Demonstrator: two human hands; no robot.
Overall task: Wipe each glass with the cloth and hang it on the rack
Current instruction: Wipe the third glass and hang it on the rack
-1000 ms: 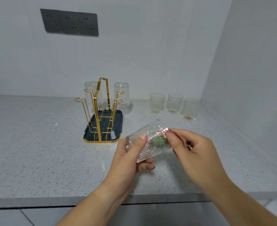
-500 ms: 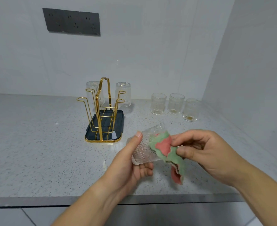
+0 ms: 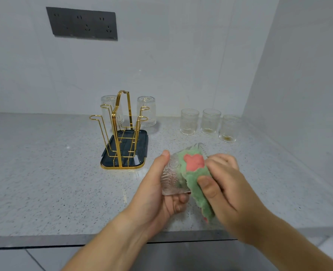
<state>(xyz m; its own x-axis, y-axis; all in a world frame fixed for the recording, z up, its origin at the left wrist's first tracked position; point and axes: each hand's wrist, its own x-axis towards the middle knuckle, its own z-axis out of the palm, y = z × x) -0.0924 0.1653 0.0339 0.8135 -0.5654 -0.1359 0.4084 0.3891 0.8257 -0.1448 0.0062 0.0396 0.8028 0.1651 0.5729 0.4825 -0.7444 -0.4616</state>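
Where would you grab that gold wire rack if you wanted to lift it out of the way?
By the tall loop handle at the top of the rack, coming straight down from above. It rises over the middle, higher than the hooks, so the load would likely hang balanced. The thin side hooks look awkward, and two upside-down glasses sit at the far ones.

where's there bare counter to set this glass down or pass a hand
Widest bare counter: left of the rack, out to the front edge. A narrower strip runs between the rack and the three upright glasses. Crowded: the back right corner by those glasses, and front centre, where the left hand holds the glass and the right hand presses the cloth on it.
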